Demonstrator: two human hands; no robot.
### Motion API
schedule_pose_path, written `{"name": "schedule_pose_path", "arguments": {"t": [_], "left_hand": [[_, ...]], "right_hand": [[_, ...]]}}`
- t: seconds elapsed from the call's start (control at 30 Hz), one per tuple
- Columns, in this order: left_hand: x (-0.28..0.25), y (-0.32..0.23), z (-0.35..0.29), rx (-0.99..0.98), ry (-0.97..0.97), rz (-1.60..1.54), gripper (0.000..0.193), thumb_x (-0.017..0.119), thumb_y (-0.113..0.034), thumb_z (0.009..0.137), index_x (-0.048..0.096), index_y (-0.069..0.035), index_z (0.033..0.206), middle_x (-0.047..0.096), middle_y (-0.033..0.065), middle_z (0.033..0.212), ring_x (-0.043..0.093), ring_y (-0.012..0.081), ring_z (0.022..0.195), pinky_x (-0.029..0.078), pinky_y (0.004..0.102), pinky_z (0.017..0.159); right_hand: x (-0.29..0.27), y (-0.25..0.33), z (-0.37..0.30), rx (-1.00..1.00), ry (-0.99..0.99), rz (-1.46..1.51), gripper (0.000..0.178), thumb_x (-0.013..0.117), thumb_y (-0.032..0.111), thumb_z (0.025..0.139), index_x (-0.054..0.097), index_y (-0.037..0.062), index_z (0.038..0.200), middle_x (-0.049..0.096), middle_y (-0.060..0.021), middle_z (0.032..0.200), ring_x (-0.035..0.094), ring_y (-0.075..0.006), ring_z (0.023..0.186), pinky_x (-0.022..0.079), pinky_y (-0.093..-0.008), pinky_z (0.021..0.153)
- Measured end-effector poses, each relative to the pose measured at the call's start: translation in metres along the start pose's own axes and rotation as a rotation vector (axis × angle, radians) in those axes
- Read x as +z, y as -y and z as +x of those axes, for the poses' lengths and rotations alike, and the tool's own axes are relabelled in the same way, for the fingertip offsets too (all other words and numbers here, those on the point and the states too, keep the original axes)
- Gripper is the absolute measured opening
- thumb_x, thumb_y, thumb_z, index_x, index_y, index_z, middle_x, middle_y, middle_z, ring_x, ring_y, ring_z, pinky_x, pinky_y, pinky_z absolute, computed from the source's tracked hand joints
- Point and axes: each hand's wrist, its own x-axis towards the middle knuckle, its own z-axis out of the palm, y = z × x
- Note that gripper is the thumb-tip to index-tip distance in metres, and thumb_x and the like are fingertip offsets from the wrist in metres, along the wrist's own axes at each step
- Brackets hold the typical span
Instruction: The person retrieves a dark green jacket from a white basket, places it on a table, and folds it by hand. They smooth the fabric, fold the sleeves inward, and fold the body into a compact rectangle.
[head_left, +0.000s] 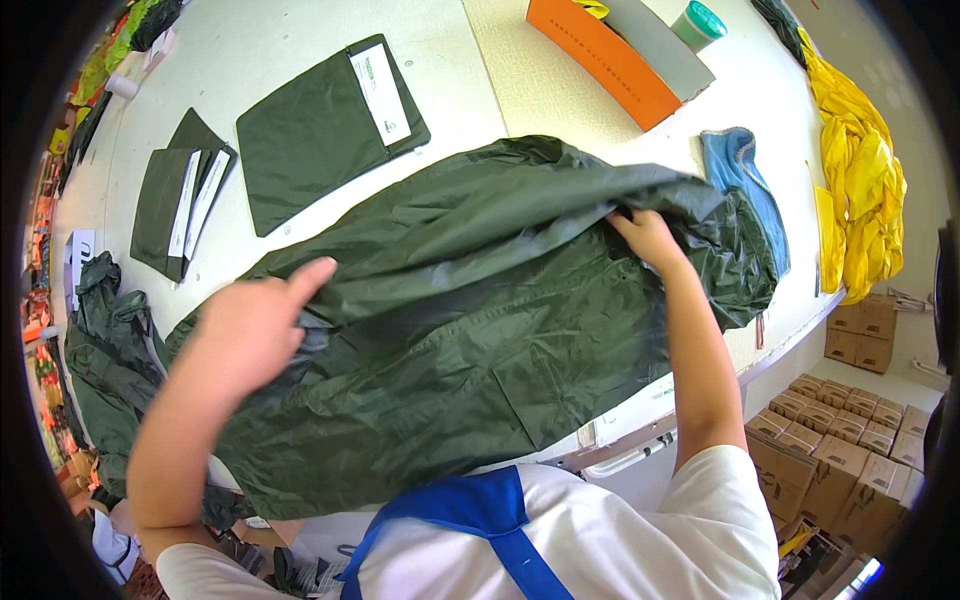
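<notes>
A large dark green waterproof garment (440, 370), which looks like a raincoat, lies spread and wrinkled across the white table in front of me. My right hand (645, 238) grips a raised fold of it at the right, with the fingertips tucked under the fabric. Over the garment's left part is my left hand (250, 325), blurred by motion, its index finger stretched out and apart from the thumb. The other fingers of that hand are hidden. Beyond the garment lies a flat dark green pouch (310, 130) with a white label strip.
Smaller labelled green pouches (180, 205) overlap at the left, near a crumpled green garment (105, 350). An orange box (605, 65), a teal-lidded tub (698, 27), blue cloth (745, 180) and yellow garments (860, 180) are at the far right. Cardboard boxes (840, 450) stack below the table's right edge.
</notes>
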Motion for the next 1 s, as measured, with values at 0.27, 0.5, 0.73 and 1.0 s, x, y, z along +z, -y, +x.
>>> {"name": "schedule_pose_path", "arguments": {"t": [0.27, 0.5, 0.73, 1.0], "left_hand": [[0.062, -0.037, 0.048, 0.171, -0.246, -0.382, 0.026, 0.061, -0.029, 0.085, 0.066, -0.009, 0.101, 0.061, 0.0116, 0.096, 0.061, 0.0266, 0.087, 0.049, 0.0361, 0.077], [0.000, -0.155, 0.261, 0.169, -0.227, -0.760, 0.052, 0.056, -0.048, 0.085, 0.067, 0.001, 0.100, 0.065, 0.0208, 0.096, 0.062, 0.0344, 0.086, 0.048, 0.0399, 0.078], [-0.018, -0.140, 0.338, 0.047, -0.301, -1.156, 0.030, 0.060, -0.029, 0.088, 0.064, -0.001, 0.100, 0.066, 0.0121, 0.089, 0.062, 0.0214, 0.074, 0.049, 0.0358, 0.069], [0.022, -0.083, 0.244, 0.123, -0.503, -0.859, 0.043, 0.058, -0.037, 0.090, 0.054, -0.012, 0.124, 0.065, 0.0105, 0.105, 0.062, 0.0268, 0.095, 0.047, 0.0347, 0.086]], "right_hand": [[-0.070, 0.061, -0.050, -0.013, -0.251, -0.367, 0.034, 0.074, 0.011, 0.068, 0.063, 0.0058, 0.101, 0.064, -0.0116, 0.098, 0.060, -0.0204, 0.094, 0.047, -0.0309, 0.080], [-0.070, 0.030, 0.007, -0.378, -0.132, -0.534, 0.031, 0.059, -0.006, 0.063, 0.057, 0.0064, 0.091, 0.055, -0.0093, 0.086, 0.054, -0.0301, 0.092, 0.043, -0.0388, 0.080], [-0.083, -0.021, -0.023, -0.702, -0.243, -0.910, 0.010, 0.055, 0.008, 0.070, 0.053, 0.0148, 0.077, 0.048, -0.0033, 0.073, 0.051, -0.0221, 0.072, 0.038, -0.0328, 0.067], [-0.085, -0.036, -0.034, -0.597, -0.009, -0.900, 0.019, 0.052, 0.008, 0.075, 0.058, 0.0157, 0.092, 0.049, -0.0050, 0.075, 0.052, -0.0239, 0.076, 0.042, -0.0363, 0.071]]}}
